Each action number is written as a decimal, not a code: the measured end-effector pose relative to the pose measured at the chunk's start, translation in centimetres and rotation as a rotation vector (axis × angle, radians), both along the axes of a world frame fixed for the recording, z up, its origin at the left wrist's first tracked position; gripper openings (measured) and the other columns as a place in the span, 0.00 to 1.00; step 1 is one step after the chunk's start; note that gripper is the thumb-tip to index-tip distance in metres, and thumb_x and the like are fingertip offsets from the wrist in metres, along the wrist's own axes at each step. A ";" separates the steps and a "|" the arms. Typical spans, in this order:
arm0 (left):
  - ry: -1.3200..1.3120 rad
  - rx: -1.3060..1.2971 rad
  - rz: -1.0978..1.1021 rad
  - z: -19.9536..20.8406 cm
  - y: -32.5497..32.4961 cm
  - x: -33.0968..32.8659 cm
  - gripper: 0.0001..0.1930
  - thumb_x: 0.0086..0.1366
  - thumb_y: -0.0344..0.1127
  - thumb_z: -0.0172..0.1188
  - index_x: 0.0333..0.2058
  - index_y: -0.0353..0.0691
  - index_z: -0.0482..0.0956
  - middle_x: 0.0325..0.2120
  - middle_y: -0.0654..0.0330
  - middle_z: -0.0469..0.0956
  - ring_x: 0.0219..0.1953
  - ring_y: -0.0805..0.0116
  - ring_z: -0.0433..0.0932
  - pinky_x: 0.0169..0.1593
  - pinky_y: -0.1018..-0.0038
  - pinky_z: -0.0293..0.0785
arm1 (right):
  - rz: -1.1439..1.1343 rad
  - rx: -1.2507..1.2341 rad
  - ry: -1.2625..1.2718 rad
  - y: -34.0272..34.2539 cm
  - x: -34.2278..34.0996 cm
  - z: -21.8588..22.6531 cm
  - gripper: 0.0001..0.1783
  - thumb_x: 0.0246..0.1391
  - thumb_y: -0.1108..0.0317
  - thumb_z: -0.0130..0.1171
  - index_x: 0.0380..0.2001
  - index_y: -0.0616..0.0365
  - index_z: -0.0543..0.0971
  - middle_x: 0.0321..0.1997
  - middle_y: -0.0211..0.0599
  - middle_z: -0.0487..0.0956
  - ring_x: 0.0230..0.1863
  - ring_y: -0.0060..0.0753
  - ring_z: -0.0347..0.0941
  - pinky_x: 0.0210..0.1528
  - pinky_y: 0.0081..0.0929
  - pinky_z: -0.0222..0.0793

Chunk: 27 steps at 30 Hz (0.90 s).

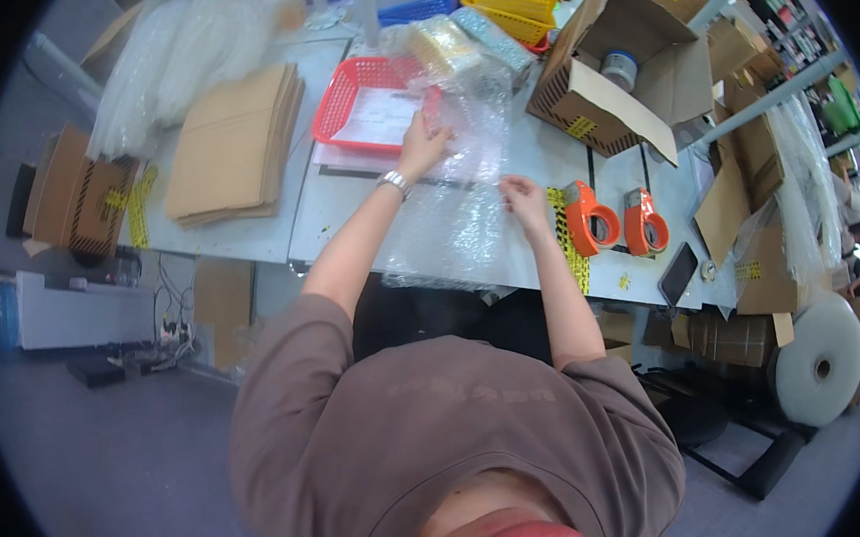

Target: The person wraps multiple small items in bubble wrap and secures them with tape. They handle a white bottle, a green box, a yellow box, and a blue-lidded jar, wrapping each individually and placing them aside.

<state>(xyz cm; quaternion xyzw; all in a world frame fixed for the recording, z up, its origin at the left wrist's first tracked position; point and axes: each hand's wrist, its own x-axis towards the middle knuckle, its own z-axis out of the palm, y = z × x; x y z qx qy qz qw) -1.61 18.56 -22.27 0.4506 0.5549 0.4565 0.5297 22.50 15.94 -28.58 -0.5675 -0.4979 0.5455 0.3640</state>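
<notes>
- Nearest to me is the person in a brown shirt [460,410], both bare forearms stretched over the pale worktable [328,226].
- A clear sheet of bubble wrap [442,234] lies down the middle of the table between the two arms, reaching its front edge.
- At the sheet's right edge is the right hand [524,203]: its fingers are curled, thumb and fingertips close together. From here I can't tell whether they pinch the film.
- Just right of that hand, two orange tape dispensers [591,220] stand side by side, with a dark phone [679,274] beyond them to the right.
- Farther in, the left hand [424,148], a watch [394,181] on its wrist, is over the wrap. Its fingers are bent and slightly apart, right by a small red item [431,107]; I can't make out whether they are closed on it.
- Beside that hand, a red basket [327,112] holds a white paper [376,115]; flattened cardboard [229,145] is stacked to its left.
- Past the hands lie wrapped packages [446,45]; an open carton [577,94] stands to their right, and yellow baskets [512,25] sit behind.
</notes>
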 end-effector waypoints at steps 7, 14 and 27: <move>0.860 1.011 -0.009 -2.9 -6.3 2.3 0.36 0.55 0.40 0.67 0.60 0.34 0.62 0.60 0.42 0.64 0.65 0.50 0.59 0.66 0.56 0.56 | -0.226 0.303 -0.342 1.8 1.8 -3.2 0.16 0.56 0.67 0.62 0.46 0.61 0.77 0.36 0.34 0.80 0.38 0.29 0.77 0.39 0.28 0.75; 1.233 0.709 -0.506 -8.8 -11.2 1.7 0.56 0.52 0.77 0.51 0.68 0.38 0.53 0.69 0.45 0.50 0.72 0.51 0.48 0.70 0.51 0.42 | 0.354 0.834 -0.708 -3.9 0.5 -1.6 0.29 0.58 0.59 0.57 0.60 0.57 0.67 0.67 0.48 0.63 0.69 0.50 0.56 0.68 0.43 0.53; 1.098 0.708 -0.631 -8.0 -7.4 0.4 0.56 0.48 0.72 0.61 0.68 0.42 0.55 0.69 0.46 0.51 0.71 0.52 0.49 0.71 0.51 0.42 | 0.561 0.934 -0.708 -4.9 2.6 6.3 0.30 0.51 0.61 0.64 0.57 0.53 0.70 0.64 0.44 0.66 0.67 0.46 0.61 0.68 0.44 0.55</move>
